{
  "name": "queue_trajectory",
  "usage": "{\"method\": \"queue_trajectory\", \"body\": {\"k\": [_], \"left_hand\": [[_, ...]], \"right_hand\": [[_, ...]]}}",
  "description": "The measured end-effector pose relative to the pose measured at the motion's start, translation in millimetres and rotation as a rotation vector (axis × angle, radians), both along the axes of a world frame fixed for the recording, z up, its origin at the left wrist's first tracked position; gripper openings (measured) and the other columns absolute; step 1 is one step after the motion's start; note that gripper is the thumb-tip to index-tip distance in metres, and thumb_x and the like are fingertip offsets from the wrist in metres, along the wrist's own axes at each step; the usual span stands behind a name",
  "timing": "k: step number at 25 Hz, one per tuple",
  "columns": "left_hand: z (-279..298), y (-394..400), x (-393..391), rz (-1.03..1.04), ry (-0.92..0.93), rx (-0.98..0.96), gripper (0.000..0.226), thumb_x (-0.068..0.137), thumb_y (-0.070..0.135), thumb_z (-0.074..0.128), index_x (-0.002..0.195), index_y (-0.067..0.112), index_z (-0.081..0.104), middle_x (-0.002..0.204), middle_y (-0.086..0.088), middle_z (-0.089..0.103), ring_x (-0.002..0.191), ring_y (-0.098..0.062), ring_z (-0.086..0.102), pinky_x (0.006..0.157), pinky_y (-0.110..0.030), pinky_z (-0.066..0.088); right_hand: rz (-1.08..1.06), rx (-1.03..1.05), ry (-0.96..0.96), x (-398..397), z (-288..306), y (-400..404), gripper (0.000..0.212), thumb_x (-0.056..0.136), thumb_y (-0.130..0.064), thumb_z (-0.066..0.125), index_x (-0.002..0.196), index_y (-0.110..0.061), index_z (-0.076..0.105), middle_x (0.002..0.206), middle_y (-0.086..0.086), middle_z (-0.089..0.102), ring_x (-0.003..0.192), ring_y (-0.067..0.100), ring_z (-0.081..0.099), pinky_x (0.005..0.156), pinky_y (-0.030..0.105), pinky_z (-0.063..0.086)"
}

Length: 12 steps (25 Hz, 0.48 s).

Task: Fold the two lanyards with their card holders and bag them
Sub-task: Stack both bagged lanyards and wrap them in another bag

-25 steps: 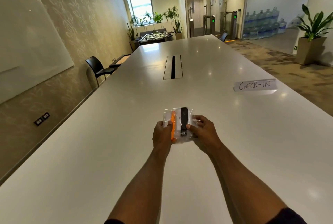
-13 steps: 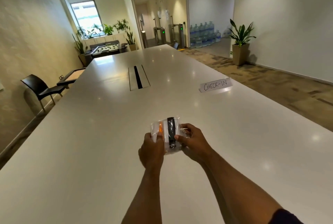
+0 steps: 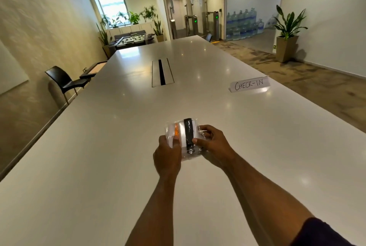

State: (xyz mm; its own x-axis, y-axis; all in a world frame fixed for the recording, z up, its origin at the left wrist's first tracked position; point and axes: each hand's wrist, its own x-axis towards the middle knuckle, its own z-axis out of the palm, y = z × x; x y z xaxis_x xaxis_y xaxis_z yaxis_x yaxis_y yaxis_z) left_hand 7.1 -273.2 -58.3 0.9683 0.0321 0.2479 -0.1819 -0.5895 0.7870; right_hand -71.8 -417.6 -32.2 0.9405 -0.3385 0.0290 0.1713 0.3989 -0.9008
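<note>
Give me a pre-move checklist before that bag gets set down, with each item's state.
1. Black lanyard inside the clear bag: ok.
2. Orange lanyard inside the bag: ok, partly hidden.
3. Left hand grips the bag: ok.
4. Right hand pinches the bag's other side: ok.
5. Bag mouth closed: cannot tell.
6. Both card holders in the bag: cannot tell.

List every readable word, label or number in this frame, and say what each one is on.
"CHECK-IN": handwritten on the white paper sign standing on the white table.
Green lights on the turnstiles: too small to read.
Clear bag held by both hands: no legible text.
</note>
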Motion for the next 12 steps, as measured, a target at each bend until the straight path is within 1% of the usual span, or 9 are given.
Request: {"method": "queue_trajectory", "body": {"k": [2,3,4,6,9,10,12], "left_hand": [[0.6,-10.3,0.7,0.058,0.022,0.039,0.042,0.088,0.063,0.037,0.100,0.026,0.054,0.084,0.001,0.068,0.073,-0.025,0.064,0.067,-0.034,0.053],[3.5,-17.9,-0.2,0.097,0.047,0.052,0.043,0.088,0.063,0.037,0.099,0.026,0.054,0.084,0.000,0.067,0.076,-0.028,0.064,0.073,-0.038,0.054],[7.4,-26.0,-2.3,0.143,0.073,0.052,0.043,0.088,0.063,0.037,0.098,0.025,0.055,0.083,0.000,0.065,0.077,-0.030,0.063,0.076,-0.040,0.054],[14.5,-44.1,-9.4,0.213,0.120,0.028,0.039,0.088,0.061,0.040,0.093,0.025,0.055,0.081,0.000,0.063,0.076,-0.029,0.062,0.075,-0.040,0.053],[22.7,-78.8,-26.9,0.221,0.137,-0.038,0.036,0.086,0.058,0.045,0.088,0.024,0.057,0.079,0.004,0.065,0.070,-0.021,0.063,0.070,-0.038,0.055],[25.6,-95.6,-33.6,0.200,0.127,-0.057,0.036,0.086,0.057,0.046,0.089,0.024,0.058,0.079,0.004,0.065,0.069,-0.019,0.063,0.066,-0.036,0.055],[31.7,-132.2,-46.5,0.156,0.118,-0.092,0.037,0.084,0.059,0.046,0.090,0.024,0.058,0.080,0.003,0.066,0.068,-0.018,0.064,0.060,-0.033,0.053]], "right_hand": [[-0.006,0.016,0.005,6.4,-7.1,-10.1,0.047,0.076,0.017,0.076,0.119,0.006,0.061,0.117,0.030,0.063,0.110,0.052,0.065,0.091,0.069,0.053],[-0.024,0.010,0.002,8.6,-10.2,-14.5,0.045,0.076,0.014,0.079,0.116,0.001,0.064,0.117,0.028,0.066,0.112,0.052,0.064,0.092,0.070,0.052],[-0.040,-0.003,-0.006,9.0,-11.8,-18.2,0.043,0.074,0.009,0.081,0.113,-0.004,0.067,0.115,0.026,0.069,0.111,0.051,0.065,0.092,0.070,0.052],[-0.072,-0.027,-0.005,3.6,-13.4,-28.3,0.043,0.071,-0.003,0.084,0.111,-0.011,0.071,0.111,0.020,0.073,0.107,0.045,0.069,0.092,0.067,0.054],[-0.095,-0.048,0.024,-12.3,-15.4,-61.5,0.051,0.065,-0.020,0.089,0.114,-0.018,0.074,0.110,0.012,0.076,0.105,0.037,0.072,0.093,0.062,0.056],[-0.092,-0.046,0.025,-17.8,-14.7,-80.2,0.053,0.064,-0.022,0.089,0.115,-0.019,0.075,0.109,0.011,0.077,0.104,0.036,0.073,0.093,0.062,0.056],[-0.088,-0.052,0.030,-26.7,-13.3,-121.8,0.048,0.067,-0.018,0.088,0.113,-0.021,0.076,0.107,0.009,0.078,0.102,0.033,0.074,0.093,0.061,0.057]]}}
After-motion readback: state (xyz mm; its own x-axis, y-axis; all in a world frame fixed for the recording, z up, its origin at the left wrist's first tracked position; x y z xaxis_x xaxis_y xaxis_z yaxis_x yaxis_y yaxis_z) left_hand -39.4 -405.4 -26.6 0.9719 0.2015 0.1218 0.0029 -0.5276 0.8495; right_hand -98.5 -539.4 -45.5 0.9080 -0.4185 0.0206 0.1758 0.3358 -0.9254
